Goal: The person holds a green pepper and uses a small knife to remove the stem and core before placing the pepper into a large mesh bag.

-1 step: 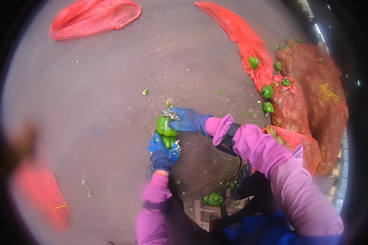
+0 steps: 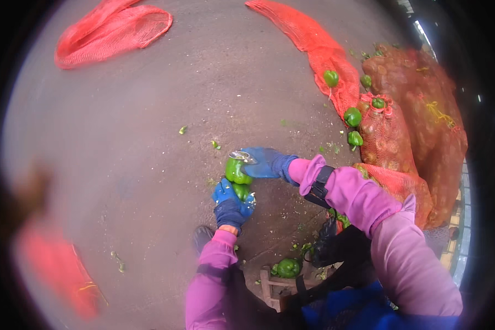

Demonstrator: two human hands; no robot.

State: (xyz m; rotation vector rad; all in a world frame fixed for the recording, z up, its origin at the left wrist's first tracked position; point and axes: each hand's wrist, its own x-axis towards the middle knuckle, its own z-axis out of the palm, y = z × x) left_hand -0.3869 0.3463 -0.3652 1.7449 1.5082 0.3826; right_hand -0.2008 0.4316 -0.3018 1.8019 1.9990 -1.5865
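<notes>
My left hand (image 2: 231, 206), in a blue glove dotted with pale bits, cups the lower green pepper (image 2: 241, 191) from below. Directly above it is a larger green pepper (image 2: 236, 172), in contact with my blue-gloved right hand (image 2: 263, 162). That hand grips an oval metal tool (image 2: 239, 156) lying across the upper pepper's top. The far fingers of both hands are partly hidden behind the peppers. Small scraps (image 2: 215, 144) of green and pale trimmings dot the dark floor (image 2: 132, 137) around them.
Red mesh sacks (image 2: 388, 143), filled, line the right, with loose peppers (image 2: 352, 117) beside them. Flattened red nets (image 2: 110, 38) lie ahead and at lower left. Below me are a wooden crate (image 2: 272, 289) with a pepper (image 2: 288, 268), and my dark shoe (image 2: 202, 238).
My view has shifted a little, so the floor and sacks sit further left, while my hands and peppers appear further right. My shoe shows beside my left arm. The grips look the same.
</notes>
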